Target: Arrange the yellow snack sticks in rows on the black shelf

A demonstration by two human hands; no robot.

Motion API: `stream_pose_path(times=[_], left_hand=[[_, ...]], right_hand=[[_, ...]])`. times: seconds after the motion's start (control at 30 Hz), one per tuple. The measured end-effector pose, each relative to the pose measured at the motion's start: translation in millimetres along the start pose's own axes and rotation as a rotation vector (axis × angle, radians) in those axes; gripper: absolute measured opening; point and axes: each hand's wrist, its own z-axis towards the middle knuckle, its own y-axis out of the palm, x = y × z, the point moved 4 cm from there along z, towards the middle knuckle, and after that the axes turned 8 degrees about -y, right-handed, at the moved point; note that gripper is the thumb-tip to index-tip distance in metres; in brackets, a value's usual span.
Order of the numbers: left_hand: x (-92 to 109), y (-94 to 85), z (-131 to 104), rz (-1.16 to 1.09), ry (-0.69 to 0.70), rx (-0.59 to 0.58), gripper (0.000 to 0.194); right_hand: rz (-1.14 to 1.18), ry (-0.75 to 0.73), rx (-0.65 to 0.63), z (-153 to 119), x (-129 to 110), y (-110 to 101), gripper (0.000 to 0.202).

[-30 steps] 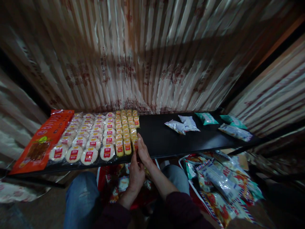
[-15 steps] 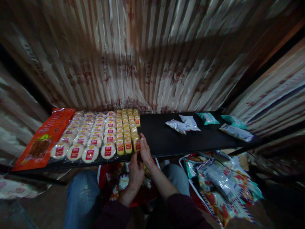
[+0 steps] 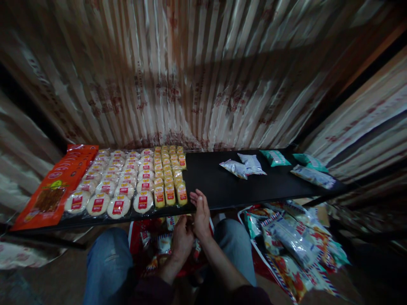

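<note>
My left hand (image 3: pixel 183 238) is just below the shelf's front edge, over the red basket, with its fingers curled. Whatever it may hold is hidden. Beside it, my right hand (image 3: pixel 201 217) has its fingers stretched upward by the shelf edge and holds nothing I can see. Close to both hands are narrow columns of small yellow wrapped snacks (image 3: pixel 170 194) on the black shelf (image 3: pixel 210 182). To their left lie columns of round white rice crackers (image 3: pixel 118 206) with red labels, in clear wrappers. An orange snack bag (image 3: pixel 55 182) lies at the shelf's left end.
Silver pouches (image 3: pixel 251 164) and green pouches (image 3: pixel 276 158) lie on the shelf's right part. Beneath it, a red basket (image 3: pixel 135 233) holds packets between my knees. A second basket to the right is heaped with snack bags (image 3: pixel 294 241). Striped sheeting (image 3: pixel 197 76) hangs behind.
Both hands have drawn back and down from the front of the yellow snack columns. My right hand no longer touches the end column. The goods on the shelf stay put.
</note>
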Motion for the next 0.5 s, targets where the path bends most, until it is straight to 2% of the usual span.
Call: stream_pose_path(times=[0.1, 0.17, 0.27, 0.4, 0.5], left_hand=[[-12, -4.1, 0, 0.039, -0.057, -0.018, 0.031], [-24, -9.6, 0, 0.079, -0.117, -0.012, 0.030], [-46, -20.9, 3, 0.157, -0.212, 0.016, 0.028], [-75, -40.8, 14, 0.255, -0.324, 0.092, 0.028], [-93, -55.1, 24, 0.379, -0.402, 0.124, 0.033]], right_hand=[[-0.026, -0.020, 0.033, -19, -2, -17, 0.043], [-0.059, -0.001, -0.014, -34, 3, -26, 0.041], [-0.105, 0.099, -0.114, -55, 26, -28, 0.048], [-0.177, 0.255, -0.360, -79, 66, -11, 0.051], [-0.273, 0.252, -0.519, -88, 87, 2, 0.042]])
